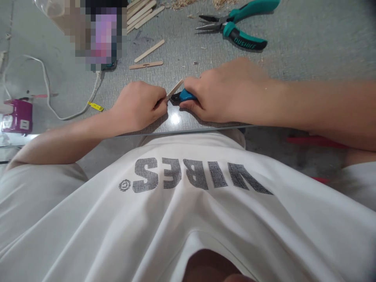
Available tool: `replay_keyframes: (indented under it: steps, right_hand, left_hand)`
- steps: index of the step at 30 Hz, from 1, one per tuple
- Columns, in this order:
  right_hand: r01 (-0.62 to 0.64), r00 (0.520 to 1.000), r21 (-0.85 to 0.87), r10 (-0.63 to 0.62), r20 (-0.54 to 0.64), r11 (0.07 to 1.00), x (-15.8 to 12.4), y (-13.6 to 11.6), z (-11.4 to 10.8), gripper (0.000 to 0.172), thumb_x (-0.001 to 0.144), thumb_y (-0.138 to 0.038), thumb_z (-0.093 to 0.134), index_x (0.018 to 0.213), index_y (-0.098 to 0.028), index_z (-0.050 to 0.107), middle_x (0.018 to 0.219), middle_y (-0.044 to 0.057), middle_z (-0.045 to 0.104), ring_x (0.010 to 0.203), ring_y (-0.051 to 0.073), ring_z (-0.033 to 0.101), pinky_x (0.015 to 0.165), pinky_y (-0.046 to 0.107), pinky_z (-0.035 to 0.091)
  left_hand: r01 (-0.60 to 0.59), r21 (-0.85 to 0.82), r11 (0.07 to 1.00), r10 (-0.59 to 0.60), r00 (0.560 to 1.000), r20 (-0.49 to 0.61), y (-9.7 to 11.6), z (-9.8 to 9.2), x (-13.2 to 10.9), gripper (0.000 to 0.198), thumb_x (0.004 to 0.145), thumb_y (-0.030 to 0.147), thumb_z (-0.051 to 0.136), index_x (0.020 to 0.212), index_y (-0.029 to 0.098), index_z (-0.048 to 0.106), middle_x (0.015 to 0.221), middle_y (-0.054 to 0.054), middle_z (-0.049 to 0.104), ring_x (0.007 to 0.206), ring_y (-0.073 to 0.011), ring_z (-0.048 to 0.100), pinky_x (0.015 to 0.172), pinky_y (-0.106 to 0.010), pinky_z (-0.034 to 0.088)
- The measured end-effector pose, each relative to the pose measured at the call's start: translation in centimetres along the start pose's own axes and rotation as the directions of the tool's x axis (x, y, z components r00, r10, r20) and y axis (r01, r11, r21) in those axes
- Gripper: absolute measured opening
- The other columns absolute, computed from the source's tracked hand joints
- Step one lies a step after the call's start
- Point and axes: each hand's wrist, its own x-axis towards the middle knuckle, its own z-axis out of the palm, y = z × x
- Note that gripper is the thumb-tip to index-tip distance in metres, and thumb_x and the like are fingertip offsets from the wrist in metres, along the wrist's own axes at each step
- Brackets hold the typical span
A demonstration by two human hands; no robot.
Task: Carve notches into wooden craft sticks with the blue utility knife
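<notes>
My left hand (141, 103) is closed, pinching one end of a wooden craft stick (177, 87) near the table's front edge. The stick slants up to the right, towards my right thumb and finger. My right hand (223, 92) is wrapped round a blue and black utility knife (185, 95), its dark nose pointing left at the stick. Most of the knife's handle is hidden in my palm. The blade's contact with the wood is too small to make out. Just beyond my hands lie a notched craft stick (147, 65) and a plain craft stick (149, 51).
Green-handled needle-nose pliers (232, 25) lie at the back right. A pile of craft sticks (143, 13) and wood shavings (182, 4) are at the back. A white cable (48, 84) and a purple charger (19, 116) are at the left, near a blurred-out item (102, 35).
</notes>
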Motion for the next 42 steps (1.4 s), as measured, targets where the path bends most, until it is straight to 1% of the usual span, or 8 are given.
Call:
replay_keyframes:
  steps: [9,12,17,20,22,27,36,42]
  right_hand:
    - [0.033,0.999,-0.11,-0.029,0.032,0.993,-0.2,0.2,-0.9,0.064,0.111,-0.068,0.03,0.14,-0.025,0.067,0.103,0.015,0.081,0.089,0.036,0.076,0.068,0.04,0.043]
    - [0.054,0.998,-0.103,-0.052,0.021,0.993,-0.1,0.6,-0.9,0.064,0.112,-0.067,0.029,0.14,-0.024,0.068,0.107,0.016,0.081,0.09,0.038,0.076,0.068,0.042,0.044]
    - [0.088,0.996,0.022,-0.089,0.026,0.996,0.0,1.5,-0.6,0.057,0.109,-0.068,0.04,0.136,-0.029,0.072,0.107,0.012,0.082,0.101,0.035,0.075,0.08,0.042,0.051]
    - [0.099,0.995,0.056,-0.101,0.026,0.993,-0.1,1.7,-0.5,0.056,0.109,-0.067,0.042,0.136,-0.03,0.073,0.109,0.011,0.083,0.106,0.035,0.075,0.083,0.041,0.051]
    - [0.09,0.996,0.045,-0.091,0.025,0.995,-0.2,1.7,-0.6,0.057,0.109,-0.066,0.041,0.138,-0.029,0.073,0.111,0.012,0.083,0.107,0.035,0.075,0.084,0.042,0.051]
    - [0.086,0.996,0.028,-0.086,-0.002,0.996,-0.2,1.4,-0.6,0.063,0.109,-0.071,0.037,0.138,-0.029,0.073,0.108,0.013,0.082,0.097,0.036,0.076,0.08,0.043,0.049]
    - [0.047,0.999,-0.018,-0.047,0.01,0.999,-0.1,0.9,-0.8,0.069,0.11,-0.074,0.029,0.129,-0.026,0.075,0.102,0.014,0.081,0.089,0.035,0.074,0.077,0.045,0.05]
    - [0.049,0.999,0.055,-0.049,0.003,0.997,-0.1,1.1,-0.7,0.068,0.109,-0.076,0.033,0.131,-0.029,0.076,0.103,0.012,0.083,0.1,0.036,0.076,0.083,0.044,0.052]
  left_hand:
    - [0.068,-0.135,0.989,-0.066,0.998,0.022,0.4,-0.9,0.1,0.038,0.104,0.034,0.044,0.083,0.02,0.072,0.075,-0.007,0.061,0.073,-0.0214,0.048,0.075,-0.043,0.03]
    - [0.039,-0.197,0.98,-0.034,0.999,0.032,0.2,-1.2,-0.1,0.039,0.107,0.034,0.043,0.081,0.02,0.069,0.074,-0.003,0.057,0.075,-0.0182,0.042,0.077,-0.04,0.031]
    - [0.009,-0.228,0.974,-0.009,1.0,0.001,-0.1,-1.3,-0.2,0.037,0.102,0.03,0.047,0.065,0.025,0.039,0.067,0.0,0.04,0.069,-0.0172,0.034,0.072,-0.04,0.025]
    - [-0.021,-0.23,0.973,0.024,1.0,0.009,-0.3,-1.2,0.0,0.037,0.103,0.032,0.045,0.068,0.026,0.033,0.067,0.0,0.037,0.068,-0.0172,0.033,0.072,-0.039,0.024]
    - [-0.006,-0.196,0.981,0.007,1.0,0.005,-0.4,-1.0,0.2,0.037,0.102,0.032,0.044,0.067,0.026,0.036,0.067,-0.001,0.041,0.068,-0.0186,0.037,0.072,-0.04,0.025]
    - [0.003,-0.146,0.989,-0.003,1.0,0.0,-0.5,-0.8,0.2,0.039,0.104,0.038,0.042,0.074,0.024,0.061,0.07,-0.005,0.055,0.073,-0.0233,0.05,0.075,-0.042,0.03]
    - [-0.018,-0.159,0.987,0.018,1.0,-0.006,-0.4,-0.9,0.0,0.036,0.103,0.036,0.043,0.069,0.026,0.049,0.068,-0.004,0.048,0.067,-0.0207,0.038,0.071,-0.042,0.025]
    - [-0.019,-0.14,0.99,0.023,0.999,0.028,-0.1,-1.0,-0.3,0.039,0.106,0.036,0.04,0.076,0.024,0.063,0.072,-0.006,0.055,0.072,-0.0215,0.043,0.074,-0.042,0.026]
